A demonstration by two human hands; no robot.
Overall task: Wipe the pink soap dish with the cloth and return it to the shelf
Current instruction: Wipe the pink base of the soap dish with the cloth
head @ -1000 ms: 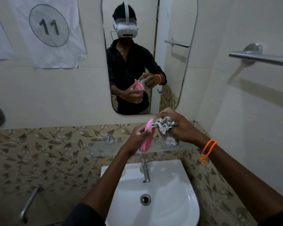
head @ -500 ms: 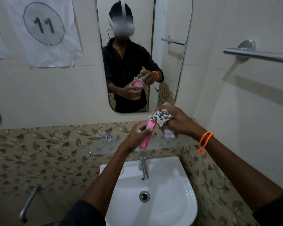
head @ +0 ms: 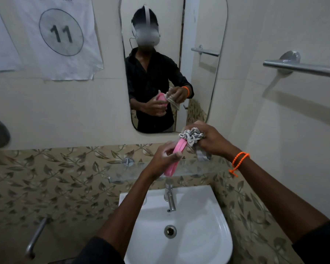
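Head view, bathroom washstand. A white ceramic basin (head: 189,235) with a chrome tap (head: 170,197) stands against a wall of leaf-patterned beige tiles (head: 51,187). Above the tap, a clear glass shelf (head: 126,171) on chrome fixings runs along the wall; the wrists partly hide its right end. A rounded wall mirror (head: 171,63) hangs above it and reflects the person in a dark shirt, holding the same two items. To the mirror's left is a white paper sheet marked "11" in a circle (head: 61,35); on the right wall is a chrome towel rail (head: 303,67).

Both hands are raised in front of the shelf, above the basin. The left hand (head: 162,159) grips the pink plastic soap dish (head: 176,155), fingers curled round its middle and thumb across its near edge; the dish is held edge-on and tilted, clear of the shelf. The right hand (head: 211,141), with an orange beaded bracelet (head: 238,162) on its wrist, is closed round a bunched grey-and-white patterned cloth (head: 191,137), which is pressed against the upper end of the dish. A loose end of the cloth hangs below the hand.
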